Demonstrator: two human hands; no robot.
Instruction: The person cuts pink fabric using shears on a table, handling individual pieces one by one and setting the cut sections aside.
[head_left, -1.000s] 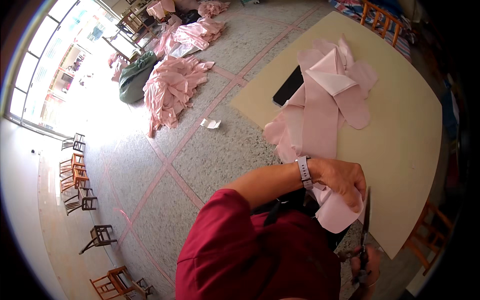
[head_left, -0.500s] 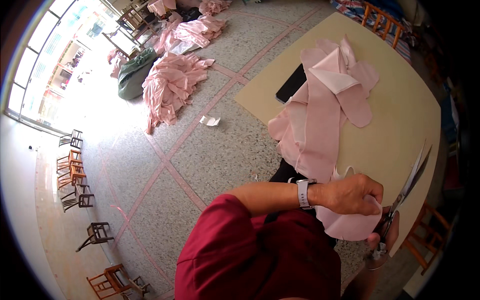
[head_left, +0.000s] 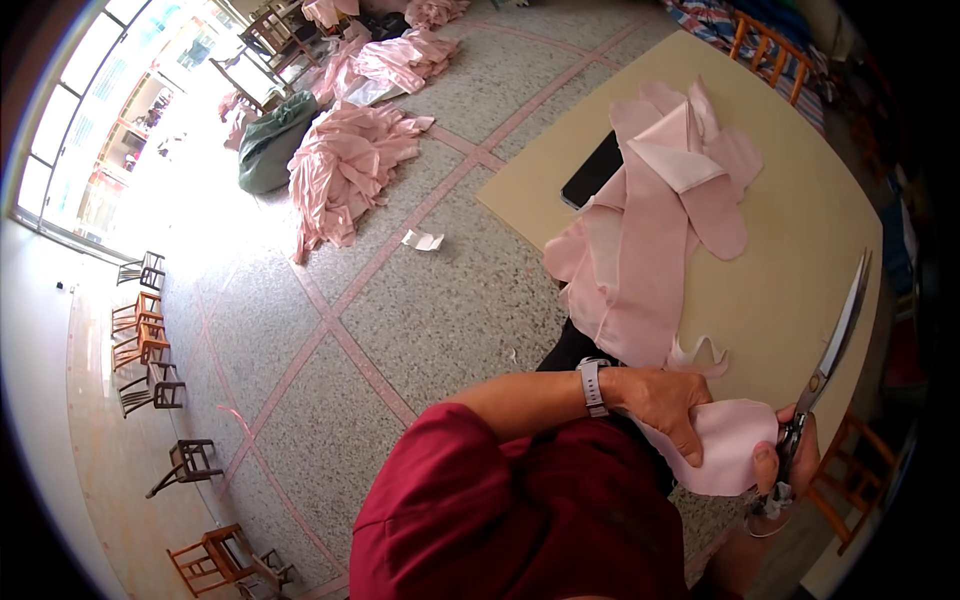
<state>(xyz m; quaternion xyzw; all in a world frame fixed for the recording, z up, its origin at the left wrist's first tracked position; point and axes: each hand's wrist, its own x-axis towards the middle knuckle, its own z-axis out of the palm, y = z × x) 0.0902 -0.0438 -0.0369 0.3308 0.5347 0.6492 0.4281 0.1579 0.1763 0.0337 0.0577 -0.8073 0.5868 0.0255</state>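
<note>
My left hand (head_left: 662,402), with a pale strap at its wrist, grips a rounded pink fabric piece (head_left: 738,445) in front of my body. Its thumb presses on top of the cloth; the other fingers are mostly hidden. My right hand (head_left: 787,466) wraps round the handles of large metal scissors (head_left: 832,345), whose blades point up and away, nearly closed together. The right thumb lies at the fabric's right edge. Just beyond my left hand, a thin curled pink strip (head_left: 708,356) rests by a pile of cut pink fabric pieces (head_left: 648,255) on the beige table (head_left: 800,230).
A dark phone (head_left: 592,172) lies partly under the pile. Heaps of pink cloth (head_left: 350,165) and a green sack (head_left: 275,145) lie on the speckled floor at far left. Wooden chairs (head_left: 150,345) line the left wall; another chair (head_left: 855,480) stands at the table's right edge.
My left hand has slid left and spread its thumb over the cloth, exposing more of it. The scissors have moved right, and their blades have come together.
</note>
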